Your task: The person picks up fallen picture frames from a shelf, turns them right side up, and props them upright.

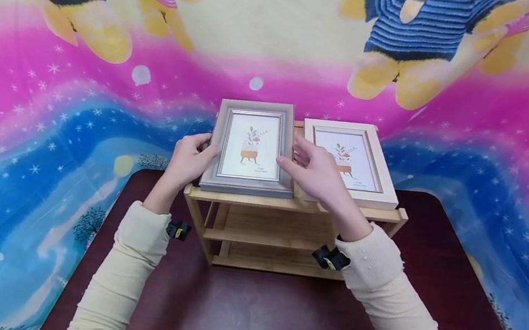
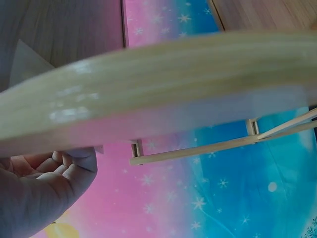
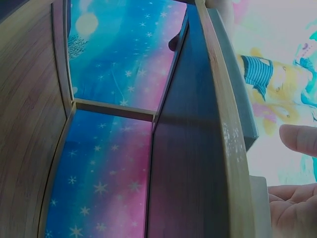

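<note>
A grey picture frame (image 1: 245, 186) with a plant print lies on the top of a wooden rack, at its left. My left hand (image 1: 190, 157) grips its left edge, thumb at the front side and fingers bent. In the left wrist view the left hand (image 2: 54, 183) shows curled fingers beside the rack's edge, which hides part of them. My right hand (image 1: 317, 170) is at the frame's right edge, thumb and fingers apart. The right wrist view shows the right thumb (image 3: 299, 139) separate from the frame's side. A cream picture frame (image 1: 386, 174) lies to the right, partly behind the right hand.
The wooden rack (image 1: 279, 241) has lower shelves and stands on a dark red table (image 1: 252, 317). Behind and around the table hangs a colourful cloth (image 1: 274, 29) with bears and snowflakes. A narrow gap separates the two frames.
</note>
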The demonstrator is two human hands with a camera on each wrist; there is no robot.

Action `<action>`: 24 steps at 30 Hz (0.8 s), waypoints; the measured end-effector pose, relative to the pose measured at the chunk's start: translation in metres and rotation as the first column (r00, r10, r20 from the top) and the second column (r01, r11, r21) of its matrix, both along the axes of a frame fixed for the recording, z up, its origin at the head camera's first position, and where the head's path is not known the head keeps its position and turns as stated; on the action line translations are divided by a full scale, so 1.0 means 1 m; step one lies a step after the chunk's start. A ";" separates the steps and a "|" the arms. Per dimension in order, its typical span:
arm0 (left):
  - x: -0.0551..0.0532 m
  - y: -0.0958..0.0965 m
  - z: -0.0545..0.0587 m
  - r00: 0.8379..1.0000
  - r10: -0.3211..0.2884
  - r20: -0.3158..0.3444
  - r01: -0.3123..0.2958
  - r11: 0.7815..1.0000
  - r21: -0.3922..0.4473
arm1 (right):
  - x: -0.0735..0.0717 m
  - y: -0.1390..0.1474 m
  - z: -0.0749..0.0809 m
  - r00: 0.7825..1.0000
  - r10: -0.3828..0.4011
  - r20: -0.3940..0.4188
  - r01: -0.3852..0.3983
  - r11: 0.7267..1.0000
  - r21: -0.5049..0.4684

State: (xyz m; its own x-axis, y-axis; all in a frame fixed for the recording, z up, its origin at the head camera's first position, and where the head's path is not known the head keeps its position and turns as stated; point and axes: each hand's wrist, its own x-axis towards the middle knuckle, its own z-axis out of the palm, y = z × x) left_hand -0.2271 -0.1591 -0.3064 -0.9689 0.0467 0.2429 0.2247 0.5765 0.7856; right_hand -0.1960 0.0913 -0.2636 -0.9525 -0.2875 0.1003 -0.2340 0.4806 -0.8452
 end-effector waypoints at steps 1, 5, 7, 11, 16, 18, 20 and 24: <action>0.000 0.000 0.000 1.000 0.000 -0.011 0.000 1.000 0.000 | 0.000 0.000 0.001 1.000 -0.001 -0.003 0.001 1.000 0.002; -0.001 0.000 -0.001 0.999 0.006 -0.049 -0.006 1.000 -0.003 | -0.002 0.001 0.003 1.000 -0.005 -0.012 0.005 1.000 -0.004; -0.001 0.000 -0.001 0.998 0.010 -0.068 -0.010 1.000 -0.004 | -0.003 0.001 0.004 1.000 -0.009 -0.015 0.009 1.000 -0.005; 0.001 0.000 0.000 0.995 0.014 -0.100 -0.014 1.000 0.002 | -0.003 0.003 0.004 1.000 -0.017 -0.016 0.017 1.000 0.004; 0.003 0.001 0.000 0.988 -0.002 -0.152 0.004 1.000 0.013 | -0.003 0.004 0.004 0.999 -0.029 -0.015 0.028 0.999 -0.020; 0.002 0.002 0.000 0.985 -0.004 -0.174 0.007 1.000 0.018 | -0.003 0.004 0.004 0.999 -0.032 -0.018 0.031 0.999 -0.030; 0.002 0.002 0.000 0.982 0.000 -0.188 0.004 1.000 0.018 | -0.004 0.004 0.004 0.999 -0.035 -0.024 0.034 0.999 -0.039; 0.004 0.001 0.000 0.976 0.015 -0.218 -0.008 1.000 0.030 | -0.004 0.003 0.003 0.998 -0.044 -0.035 0.042 0.998 -0.056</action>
